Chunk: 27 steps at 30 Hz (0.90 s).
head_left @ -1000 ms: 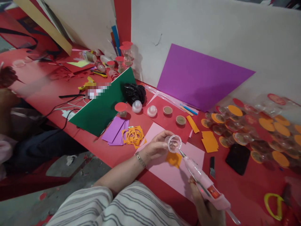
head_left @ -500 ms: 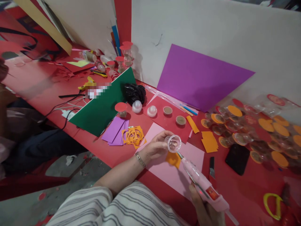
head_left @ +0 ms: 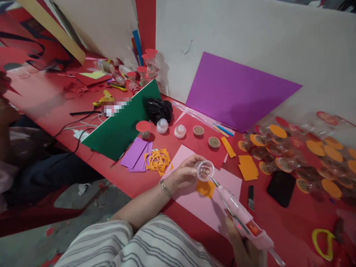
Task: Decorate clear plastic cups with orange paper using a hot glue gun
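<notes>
Little had changed over the last second: above the pink sheet (head_left: 194, 211), the clear plastic cup (head_left: 205, 170) had turned slightly, and the nozzle (head_left: 215, 182) of the pink glue gun (head_left: 236, 205) had shifted a touch along the near right part of its rim. That suggested the rim was being worked bit by bit, though no glue could be made out and whether the tip touched the plastic could not be told. The left hand (head_left: 189, 168), reaching over the pink sheet's left edge, was curled partway closed around the cup's side, its mouth tilted toward the wearer. The right hand (head_left: 246, 244), past the pink sheet's near right corner, was wrapped about the gun's handle, thumb showing; how tightly its hidden fingers were bent could not be told. The orange piece (head_left: 205, 189) lay where it had been, on the pink sheet below the cup. Two small brown-filled cups (head_left: 214, 142) stood beyond the pink sheet, and orange cards (head_left: 247, 167) lay right of it on the red tabletop (head_left: 278, 230), all unmoved.
</notes>
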Each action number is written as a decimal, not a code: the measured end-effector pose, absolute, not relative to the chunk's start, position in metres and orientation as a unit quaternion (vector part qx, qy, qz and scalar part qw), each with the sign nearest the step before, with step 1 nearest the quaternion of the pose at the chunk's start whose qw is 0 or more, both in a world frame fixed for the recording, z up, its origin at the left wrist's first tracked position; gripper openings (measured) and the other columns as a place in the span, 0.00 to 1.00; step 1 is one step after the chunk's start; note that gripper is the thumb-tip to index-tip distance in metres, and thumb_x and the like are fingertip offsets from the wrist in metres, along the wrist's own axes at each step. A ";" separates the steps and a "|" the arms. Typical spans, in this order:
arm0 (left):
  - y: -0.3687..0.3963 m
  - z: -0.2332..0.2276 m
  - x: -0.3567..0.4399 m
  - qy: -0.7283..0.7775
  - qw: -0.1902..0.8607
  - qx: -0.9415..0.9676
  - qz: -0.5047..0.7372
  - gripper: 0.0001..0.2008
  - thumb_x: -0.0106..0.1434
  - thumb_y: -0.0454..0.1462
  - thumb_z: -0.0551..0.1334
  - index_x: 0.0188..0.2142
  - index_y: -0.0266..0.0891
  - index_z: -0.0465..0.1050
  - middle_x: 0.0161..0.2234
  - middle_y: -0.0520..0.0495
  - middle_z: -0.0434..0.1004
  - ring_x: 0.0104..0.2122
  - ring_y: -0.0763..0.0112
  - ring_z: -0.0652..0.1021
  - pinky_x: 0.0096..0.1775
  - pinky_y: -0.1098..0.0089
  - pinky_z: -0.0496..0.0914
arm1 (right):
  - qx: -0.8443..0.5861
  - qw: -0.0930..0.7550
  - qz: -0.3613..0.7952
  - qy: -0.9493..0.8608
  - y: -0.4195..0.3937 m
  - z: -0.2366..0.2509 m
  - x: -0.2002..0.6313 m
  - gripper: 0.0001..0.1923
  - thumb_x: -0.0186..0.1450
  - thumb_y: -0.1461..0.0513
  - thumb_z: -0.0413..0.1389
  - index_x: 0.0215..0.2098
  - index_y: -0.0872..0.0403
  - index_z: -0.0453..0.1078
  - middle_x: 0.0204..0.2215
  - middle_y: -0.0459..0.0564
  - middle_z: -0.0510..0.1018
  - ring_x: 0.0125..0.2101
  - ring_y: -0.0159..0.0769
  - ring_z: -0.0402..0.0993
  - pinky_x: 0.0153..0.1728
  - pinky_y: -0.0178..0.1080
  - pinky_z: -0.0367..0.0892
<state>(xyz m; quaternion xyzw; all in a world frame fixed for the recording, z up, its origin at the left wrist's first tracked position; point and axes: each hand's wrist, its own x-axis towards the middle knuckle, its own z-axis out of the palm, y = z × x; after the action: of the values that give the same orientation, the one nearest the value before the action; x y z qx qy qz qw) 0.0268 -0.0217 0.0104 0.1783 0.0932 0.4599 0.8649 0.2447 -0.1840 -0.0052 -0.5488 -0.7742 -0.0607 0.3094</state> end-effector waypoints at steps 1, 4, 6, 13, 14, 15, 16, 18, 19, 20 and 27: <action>-0.022 0.011 0.027 0.094 0.865 0.180 0.459 0.20 0.45 0.35 0.78 0.38 0.38 0.78 0.39 0.47 0.82 0.34 0.69 0.80 0.40 0.70 0.71 | -0.544 0.307 -0.053 -0.779 -0.183 -0.006 0.247 0.12 0.70 0.57 0.57 0.35 0.49 0.81 0.27 0.52 0.80 0.28 0.39 0.79 0.34 0.37 0.76; -0.022 0.011 0.027 0.099 0.866 0.182 0.455 0.20 0.45 0.35 0.78 0.38 0.38 0.77 0.37 0.48 0.82 0.33 0.70 0.80 0.40 0.70 0.71 | -0.562 0.309 -0.042 -0.766 -0.188 -0.010 0.246 0.11 0.71 0.58 0.56 0.37 0.49 0.81 0.33 0.54 0.83 0.36 0.43 0.81 0.38 0.40 0.77; -0.022 0.010 0.027 0.101 0.868 0.179 0.452 0.20 0.45 0.35 0.78 0.38 0.38 0.77 0.36 0.48 0.82 0.33 0.70 0.80 0.39 0.71 0.71 | -0.593 0.312 -0.057 -0.740 -0.195 -0.013 0.239 0.11 0.71 0.61 0.56 0.39 0.48 0.82 0.37 0.54 0.84 0.42 0.46 0.82 0.42 0.43 0.77; -0.021 0.008 0.027 0.112 0.870 0.186 0.443 0.19 0.45 0.35 0.76 0.38 0.38 0.76 0.37 0.47 0.81 0.31 0.70 0.79 0.37 0.71 0.70 | -0.646 0.340 -0.003 -0.683 -0.199 -0.010 0.225 0.14 0.72 0.62 0.53 0.37 0.49 0.82 0.41 0.55 0.83 0.45 0.47 0.80 0.49 0.48 0.76; -0.021 0.008 0.027 0.114 0.870 0.188 0.441 0.19 0.45 0.35 0.76 0.38 0.38 0.76 0.37 0.47 0.81 0.31 0.70 0.79 0.37 0.70 0.70 | -0.650 0.346 0.005 -0.676 -0.199 -0.009 0.226 0.13 0.72 0.62 0.54 0.37 0.49 0.82 0.39 0.55 0.83 0.44 0.47 0.81 0.49 0.48 0.76; -0.021 0.008 0.027 0.115 0.870 0.190 0.440 0.19 0.45 0.35 0.76 0.38 0.38 0.76 0.37 0.47 0.81 0.31 0.70 0.79 0.37 0.70 0.69 | -0.655 0.349 0.009 -0.670 -0.198 -0.009 0.227 0.12 0.71 0.61 0.55 0.37 0.49 0.82 0.38 0.55 0.83 0.44 0.47 0.81 0.48 0.48 0.77; -0.021 0.008 0.027 0.117 0.871 0.191 0.438 0.19 0.45 0.35 0.76 0.38 0.38 0.76 0.37 0.47 0.81 0.31 0.70 0.78 0.37 0.70 0.69 | -0.661 0.350 0.012 -0.664 -0.198 -0.009 0.227 0.11 0.70 0.61 0.56 0.38 0.49 0.82 0.38 0.56 0.83 0.44 0.48 0.81 0.47 0.48 0.77; -0.020 0.008 0.028 0.120 0.872 0.193 0.434 0.19 0.46 0.35 0.76 0.37 0.38 0.76 0.36 0.47 0.80 0.31 0.70 0.78 0.37 0.70 0.69 | -0.669 0.350 0.022 -0.655 -0.198 -0.011 0.228 0.10 0.70 0.61 0.57 0.40 0.48 0.82 0.38 0.56 0.83 0.46 0.50 0.81 0.45 0.48 0.78; -0.020 0.008 0.028 0.122 0.872 0.193 0.432 0.18 0.46 0.35 0.75 0.37 0.38 0.76 0.36 0.47 0.80 0.31 0.70 0.78 0.37 0.70 0.69 | -0.671 0.348 0.027 -0.654 -0.198 -0.012 0.228 0.10 0.70 0.61 0.57 0.40 0.48 0.82 0.39 0.56 0.83 0.46 0.51 0.81 0.44 0.48 0.78; -0.020 0.008 0.028 0.124 0.873 0.193 0.431 0.18 0.46 0.35 0.75 0.37 0.37 0.76 0.35 0.47 0.80 0.31 0.70 0.78 0.37 0.70 0.69 | -0.670 0.346 0.029 -0.656 -0.198 -0.012 0.229 0.10 0.70 0.60 0.57 0.41 0.49 0.81 0.40 0.56 0.83 0.46 0.51 0.81 0.43 0.47 0.78; -0.020 0.007 0.028 0.131 0.877 0.183 0.425 0.18 0.45 0.35 0.74 0.37 0.37 0.76 0.35 0.47 0.79 0.31 0.70 0.77 0.37 0.70 0.68 | -0.661 0.282 -0.059 -0.693 -0.198 -0.013 0.232 0.14 0.72 0.62 0.53 0.37 0.51 0.82 0.42 0.59 0.83 0.45 0.51 0.81 0.42 0.46 0.77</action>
<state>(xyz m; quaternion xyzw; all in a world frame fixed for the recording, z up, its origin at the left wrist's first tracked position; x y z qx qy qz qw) 0.0283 -0.0196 0.0072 0.1829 0.1309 0.4247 0.8770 0.2321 -0.1978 -0.0131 -0.6609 -0.6931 -0.0594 0.2818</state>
